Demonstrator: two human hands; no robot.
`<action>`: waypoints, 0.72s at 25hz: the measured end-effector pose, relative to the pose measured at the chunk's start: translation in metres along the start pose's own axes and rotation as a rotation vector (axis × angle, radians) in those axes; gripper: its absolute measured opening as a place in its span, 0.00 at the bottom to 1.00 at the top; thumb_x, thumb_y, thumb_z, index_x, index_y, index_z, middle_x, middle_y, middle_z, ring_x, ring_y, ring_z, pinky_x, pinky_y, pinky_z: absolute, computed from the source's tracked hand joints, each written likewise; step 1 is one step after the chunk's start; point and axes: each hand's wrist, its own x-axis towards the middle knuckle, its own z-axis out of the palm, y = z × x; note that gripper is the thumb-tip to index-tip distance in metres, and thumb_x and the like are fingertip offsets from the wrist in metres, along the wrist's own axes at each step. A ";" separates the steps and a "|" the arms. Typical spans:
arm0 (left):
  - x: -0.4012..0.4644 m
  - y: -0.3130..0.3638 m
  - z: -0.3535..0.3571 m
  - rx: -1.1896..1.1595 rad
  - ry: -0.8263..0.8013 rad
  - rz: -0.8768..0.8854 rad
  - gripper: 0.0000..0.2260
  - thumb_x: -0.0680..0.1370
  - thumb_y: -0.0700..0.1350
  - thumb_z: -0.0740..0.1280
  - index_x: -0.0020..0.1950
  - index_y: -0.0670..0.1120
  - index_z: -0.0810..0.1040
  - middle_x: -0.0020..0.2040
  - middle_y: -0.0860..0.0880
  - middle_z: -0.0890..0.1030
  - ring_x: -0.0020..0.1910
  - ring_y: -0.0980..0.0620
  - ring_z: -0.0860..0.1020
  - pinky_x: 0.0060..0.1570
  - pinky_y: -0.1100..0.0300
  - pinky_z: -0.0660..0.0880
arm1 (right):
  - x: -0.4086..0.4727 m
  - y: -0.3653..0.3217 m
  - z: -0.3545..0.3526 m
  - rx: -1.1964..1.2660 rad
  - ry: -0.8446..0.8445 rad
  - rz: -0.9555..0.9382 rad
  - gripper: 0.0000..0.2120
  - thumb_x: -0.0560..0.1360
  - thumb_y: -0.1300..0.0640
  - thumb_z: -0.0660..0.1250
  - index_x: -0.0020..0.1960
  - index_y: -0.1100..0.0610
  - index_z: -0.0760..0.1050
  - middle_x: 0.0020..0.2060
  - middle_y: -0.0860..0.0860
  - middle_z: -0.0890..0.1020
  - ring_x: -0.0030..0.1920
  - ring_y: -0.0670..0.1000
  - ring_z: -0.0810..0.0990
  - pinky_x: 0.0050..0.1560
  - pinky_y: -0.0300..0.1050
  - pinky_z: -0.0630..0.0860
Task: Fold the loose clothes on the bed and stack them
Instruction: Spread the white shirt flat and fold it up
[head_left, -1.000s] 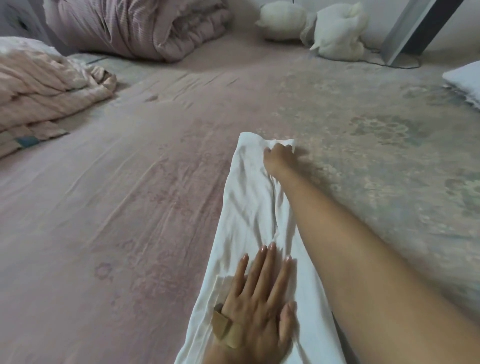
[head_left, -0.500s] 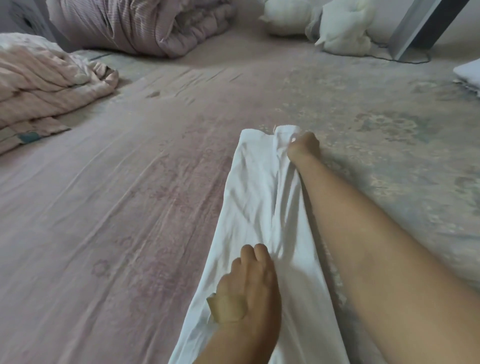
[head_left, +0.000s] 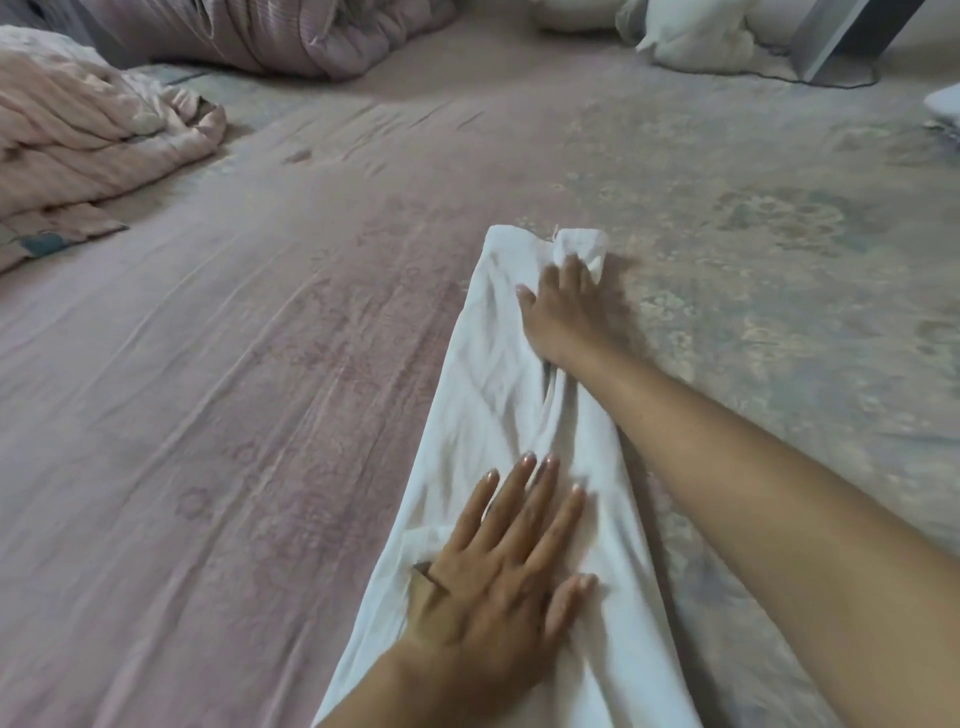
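At far left, a crumpled pink quilt (head_left: 88, 140) lies on the bed sheet (head_left: 234, 415); behind it, at the far edge, sits a rolled mauve duvet (head_left: 291, 36). The sheet is creased and patterned, pinkish on the left and greyer on the right.

Your left hand (head_left: 498, 582) lies flat on the near part of the white garment (head_left: 498, 395), fingers straight and slightly spread, thumb out to the right, pressing the cloth and gripping nothing. A tan patch shows on the back of this hand near the little finger; what it is cannot be told.

The white garment runs as a long narrow strip from the bottom edge up to the centre of the bed, folded lengthwise and wrinkled through its middle.

Your right hand (head_left: 563, 306) rests on the garment's far end, arm reaching in from the lower right. Its fingers appear extended over a bunched corner of cloth, but motion blur hides whether they pinch it.

At far right lie white bundles (head_left: 696, 36), a slanted grey panel (head_left: 841, 36) and a thin dark cable (head_left: 831, 82).
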 end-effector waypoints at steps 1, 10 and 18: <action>-0.005 -0.002 0.008 -0.033 -0.039 -0.022 0.25 0.82 0.56 0.45 0.73 0.47 0.67 0.73 0.45 0.67 0.74 0.46 0.60 0.68 0.49 0.59 | -0.006 -0.001 0.007 -0.004 -0.065 -0.017 0.29 0.82 0.46 0.45 0.76 0.63 0.49 0.76 0.62 0.48 0.76 0.59 0.46 0.74 0.53 0.44; -0.002 -0.010 0.003 -0.125 -0.122 -0.006 0.27 0.82 0.58 0.41 0.76 0.46 0.59 0.76 0.44 0.59 0.75 0.46 0.56 0.71 0.50 0.51 | -0.091 0.010 -0.036 0.130 -0.169 -0.105 0.28 0.81 0.44 0.45 0.77 0.53 0.46 0.77 0.54 0.44 0.76 0.53 0.40 0.75 0.53 0.40; -0.118 -0.052 -0.059 -0.047 -0.365 0.410 0.33 0.80 0.64 0.48 0.78 0.46 0.49 0.77 0.42 0.52 0.76 0.45 0.54 0.72 0.52 0.50 | -0.354 0.094 -0.064 -0.178 -0.274 -0.526 0.28 0.81 0.41 0.39 0.71 0.55 0.62 0.70 0.52 0.70 0.75 0.49 0.51 0.70 0.45 0.48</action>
